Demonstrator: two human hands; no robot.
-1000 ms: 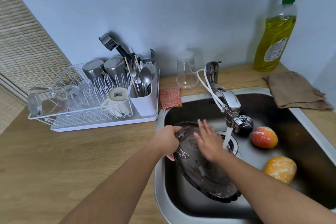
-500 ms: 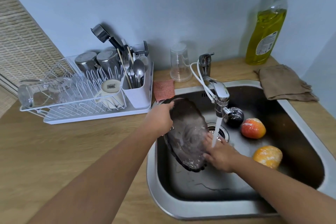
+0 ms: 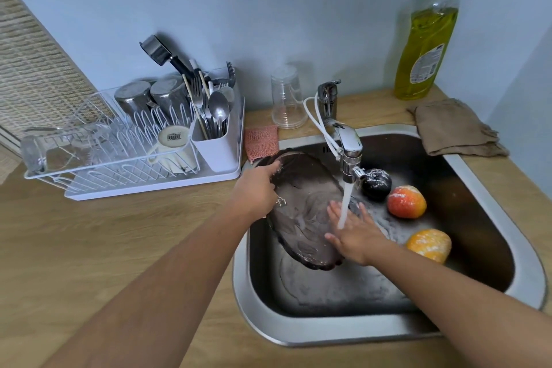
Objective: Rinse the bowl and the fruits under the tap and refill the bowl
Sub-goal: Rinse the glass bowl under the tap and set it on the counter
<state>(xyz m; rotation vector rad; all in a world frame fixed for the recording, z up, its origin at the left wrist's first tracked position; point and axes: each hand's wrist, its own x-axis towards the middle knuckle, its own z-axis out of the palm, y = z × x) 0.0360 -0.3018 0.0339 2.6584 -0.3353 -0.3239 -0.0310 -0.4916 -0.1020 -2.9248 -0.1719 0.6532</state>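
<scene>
A dark smoked-glass bowl (image 3: 301, 206) stands tilted on its edge in the steel sink (image 3: 325, 329), its inside facing right. My left hand (image 3: 257, 190) grips its upper left rim. My right hand (image 3: 354, 231) lies flat inside the bowl, fingers spread, with water from the tap (image 3: 348, 148) running onto it. Three soapy fruits lie on the sink's right side: a dark plum (image 3: 377, 184), a red apple (image 3: 406, 202) and an orange (image 3: 429, 245).
A white dish rack (image 3: 125, 140) with cups, glasses and cutlery stands on the wooden counter to the left. An upturned glass (image 3: 287, 101) and a pink sponge (image 3: 261, 142) sit behind the sink. A dish soap bottle (image 3: 427, 36) and brown cloth (image 3: 457, 128) are at the back right.
My right hand has slid from the bowl's lower edge up into its inside, under the stream. The bowl has tipped slightly more open while my left hand keeps its hold on the rim.
</scene>
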